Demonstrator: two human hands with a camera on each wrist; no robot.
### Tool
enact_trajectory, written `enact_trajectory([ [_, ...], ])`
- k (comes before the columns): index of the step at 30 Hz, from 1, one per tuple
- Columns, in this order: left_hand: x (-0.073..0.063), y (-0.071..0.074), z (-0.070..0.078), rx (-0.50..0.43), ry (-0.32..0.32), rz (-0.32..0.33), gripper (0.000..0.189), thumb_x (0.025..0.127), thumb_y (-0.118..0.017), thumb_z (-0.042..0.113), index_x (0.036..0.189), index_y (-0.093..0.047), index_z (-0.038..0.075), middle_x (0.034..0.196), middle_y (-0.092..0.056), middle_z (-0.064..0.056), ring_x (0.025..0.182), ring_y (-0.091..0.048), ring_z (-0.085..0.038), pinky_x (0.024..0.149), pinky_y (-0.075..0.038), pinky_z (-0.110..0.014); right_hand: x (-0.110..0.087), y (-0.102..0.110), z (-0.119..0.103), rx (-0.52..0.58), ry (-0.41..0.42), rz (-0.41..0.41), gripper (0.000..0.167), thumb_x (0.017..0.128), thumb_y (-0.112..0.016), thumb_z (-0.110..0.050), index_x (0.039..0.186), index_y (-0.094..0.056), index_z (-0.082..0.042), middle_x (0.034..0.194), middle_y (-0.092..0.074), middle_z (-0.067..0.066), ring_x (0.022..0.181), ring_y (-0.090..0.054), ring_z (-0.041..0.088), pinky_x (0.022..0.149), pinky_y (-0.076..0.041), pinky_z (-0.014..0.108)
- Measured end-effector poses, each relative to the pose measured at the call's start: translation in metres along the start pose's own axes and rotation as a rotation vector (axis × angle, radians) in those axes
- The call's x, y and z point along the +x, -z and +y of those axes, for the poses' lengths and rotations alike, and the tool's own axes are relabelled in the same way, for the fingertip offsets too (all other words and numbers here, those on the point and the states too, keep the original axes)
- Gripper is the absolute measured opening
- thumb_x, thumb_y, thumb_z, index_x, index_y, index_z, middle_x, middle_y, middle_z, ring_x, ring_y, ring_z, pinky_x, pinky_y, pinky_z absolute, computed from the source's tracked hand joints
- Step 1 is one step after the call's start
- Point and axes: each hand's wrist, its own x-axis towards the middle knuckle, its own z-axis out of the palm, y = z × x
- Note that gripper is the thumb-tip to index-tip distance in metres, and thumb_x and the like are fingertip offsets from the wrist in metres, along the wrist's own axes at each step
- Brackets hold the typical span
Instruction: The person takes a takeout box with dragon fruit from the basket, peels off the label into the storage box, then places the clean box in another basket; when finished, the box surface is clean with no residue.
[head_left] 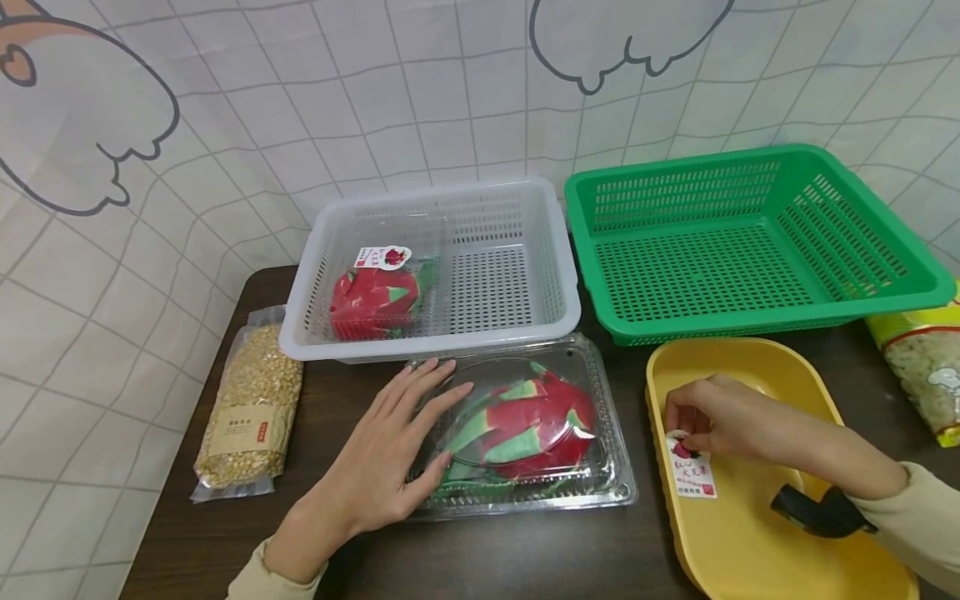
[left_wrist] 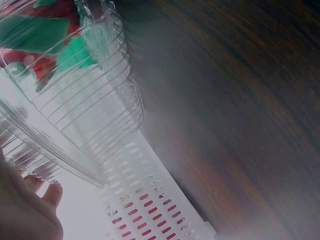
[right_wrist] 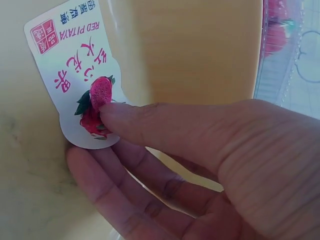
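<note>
My right hand (head_left: 723,421) pinches a white label (head_left: 693,479) between thumb and fingers, over the yellow basin (head_left: 757,533). In the right wrist view the label (right_wrist: 75,65) shows a red pitaya picture and the words RED PITAYA. The left hand (head_left: 382,454) rests with spread fingers on the left side of a closed clear plastic box (head_left: 618,467). Inside that box lies a red and green dragon fruit (head_left: 532,421). In the left wrist view the box's ribbed side (left_wrist: 100,110) fills the upper left, and part of the left hand (left_wrist: 30,210) shows below.
Behind the box, a white basket (head_left: 510,333) holds another boxed dragon fruit (head_left: 375,300) with a label on its lid. A green basket (head_left: 697,275) stands at the back right. A bag of yellow kernels (head_left: 251,408) lies at left; another food bag (head_left: 930,358) is at far right.
</note>
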Motion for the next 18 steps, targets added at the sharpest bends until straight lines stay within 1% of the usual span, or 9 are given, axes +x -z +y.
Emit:
enact_trajectory([
  [2,0.000,0.000,0.000,0.000,0.000,0.000,0.071,0.097,-0.056,0.039,0.162,-0.035,0.022,0.171,-0.026,-0.007,0.158,-0.020,-0.029,0.130,-0.005,-0.043,0.000,0.000,-0.001,-0.023,-0.002,0.019,0.022,0.083,-0.084,0.001,0.083,-0.068,-0.014,0.074,-0.058,-0.017,0.065,-0.049,-0.002,0.058,-0.049,0.022],
  [4,0.000,0.001,0.001,0.001,-0.003,0.003,0.071,0.097,-0.056,0.039,0.163,-0.035,0.022,0.171,-0.027,-0.008,0.158,-0.021,-0.029,0.130,-0.006,-0.044,0.000,0.000,-0.002,-0.052,-0.008,0.041,0.022,0.083,-0.084,0.001,0.082,-0.068,-0.014,0.073,-0.058,-0.016,0.065,-0.048,-0.001,0.058,-0.048,0.022],
  [10,0.000,0.000,0.001,-0.005,-0.014,0.013,0.071,0.097,-0.056,0.038,0.162,-0.036,0.021,0.170,-0.028,-0.009,0.158,-0.021,-0.029,0.129,-0.011,-0.049,0.000,0.002,-0.004,-0.158,-0.042,0.097,0.024,0.080,-0.087,0.000,0.082,-0.067,-0.013,0.074,-0.059,-0.013,0.066,-0.049,0.003,0.059,-0.049,0.025],
  [14,0.001,0.000,0.000,-0.005,-0.018,0.019,0.070,0.097,-0.056,0.038,0.162,-0.036,0.020,0.170,-0.028,-0.009,0.158,-0.021,-0.030,0.129,-0.011,-0.050,-0.001,0.008,-0.008,-0.177,-0.060,0.127,0.019,0.082,-0.083,0.002,0.083,-0.069,-0.012,0.076,-0.063,-0.012,0.066,-0.052,0.002,0.060,-0.051,0.025],
  [18,0.001,0.000,0.000,-0.005,-0.021,0.028,0.070,0.097,-0.056,0.038,0.162,-0.037,0.020,0.169,-0.029,-0.009,0.158,-0.022,-0.030,0.128,-0.013,-0.051,-0.003,0.016,-0.020,-0.198,-0.054,0.146,0.016,0.084,-0.081,0.001,0.084,-0.070,-0.011,0.076,-0.064,-0.013,0.066,-0.053,0.001,0.058,-0.051,0.025],
])
